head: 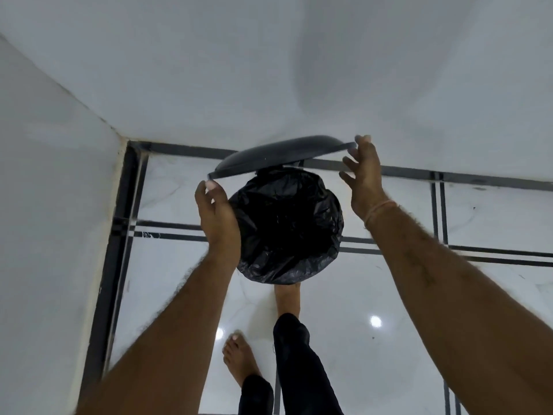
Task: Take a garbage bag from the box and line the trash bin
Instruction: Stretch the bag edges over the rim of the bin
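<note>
I look down at a round trash bin standing on the glossy white tiled floor near the corner of two white walls, its mouth wrapped in a crinkled black plastic garbage bag folded over the rim. My left hand pinches the near-left edge of the dark grey round plastic lid between thumb and fingertips. My right hand touches the lid's far-right edge with its fingers loosely spread, more a steadying contact than a grip, I judge. My right foot reaches under the bin's front, probably onto a pedal, though the bag hides it.

The lid is tilted, its long axis running from lower left to upper right, its underside facing down toward the open mouth. The bin's own axis stands upright, its mouth pointing up at me.

The risks, as I judge them: lowered like this, the lid could trap or drag the loose bag overhang at the back, where the plastic bunches close beneath it, and pull the liner off the rim. The thin film could also tear if it is pinched in a hinge. With only a fingertip hold on the left and an open right hand, the lid could slip and snap shut. Lifting my foot early would do the same.
</note>
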